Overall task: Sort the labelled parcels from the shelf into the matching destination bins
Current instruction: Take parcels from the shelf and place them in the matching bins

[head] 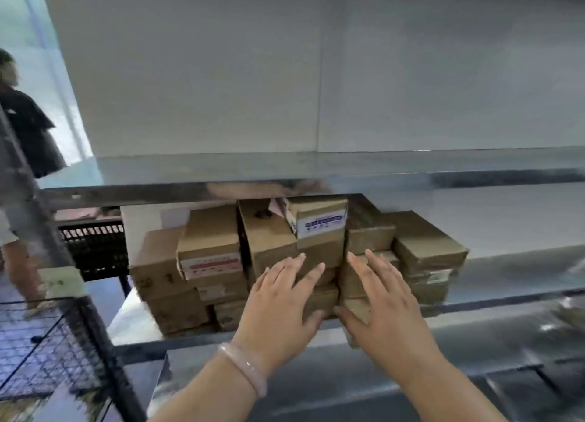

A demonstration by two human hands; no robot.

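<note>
Both hands were up at the parcel stack on the metal shelf (pixel 474 298), roughly frame centre. L hand (pixel 278 298) lay flat w/ fingers spread wide over the front of a low brown box (pixel 319 298), thumb at the box's lower edge; a pale bangle (pixel 243 369) sat on that wrist. R hand (pixel 384 301), at 3 o'clock from the L, had fingers spread on the neighbouring box (pixel 351 282), thumb hooked under a small carton (pixel 357 309) at the shelf lip; neither hand had closed on anything. At 12 o'clock above the hands sat a box w/ a blue-printed white label (pixel 319 222); at 10 o'clock, a box w/ a red-striped label (pixel 210 254). Label text too blurred to read. A black crate (pixel 95 247) sat at 9 o'clock, another person (pixel 28 130) far L.
</note>
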